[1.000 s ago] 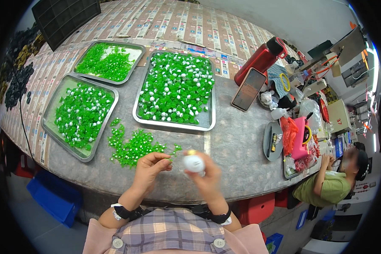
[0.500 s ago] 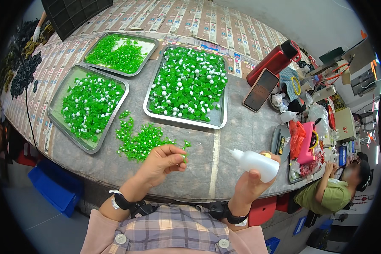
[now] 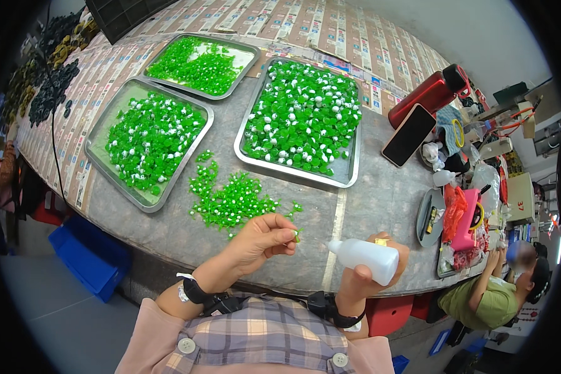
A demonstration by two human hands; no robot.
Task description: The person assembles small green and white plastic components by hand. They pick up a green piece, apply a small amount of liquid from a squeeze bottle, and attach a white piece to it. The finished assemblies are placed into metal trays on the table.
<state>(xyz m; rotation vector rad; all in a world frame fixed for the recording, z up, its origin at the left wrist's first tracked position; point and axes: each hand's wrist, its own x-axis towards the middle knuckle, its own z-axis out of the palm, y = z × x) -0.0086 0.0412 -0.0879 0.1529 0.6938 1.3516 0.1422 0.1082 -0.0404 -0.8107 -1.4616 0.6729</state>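
My left hand is closed in a pinch, holding a small green plastic piece between thumb and fingertips. In my right hand is a white squeeze bottle, tilted with its narrow nozzle toward the left hand. A short gap separates the nozzle from the green piece. Just beyond my left hand lies a loose pile of small green pieces with white dots. Behind the pile stand a left metal tray and a larger right tray, both full of green pieces with white balls.
A third tray of small green pieces sits farther back. At right are a red bottle, a phone, a dark dish and a pink holder. A person in a green shirt sits at far right.
The squeeze bottle's nozzle has come closer to the piece in my left hand. The whole view has shifted, so the table appears farther right. The phone screen has gone dark.
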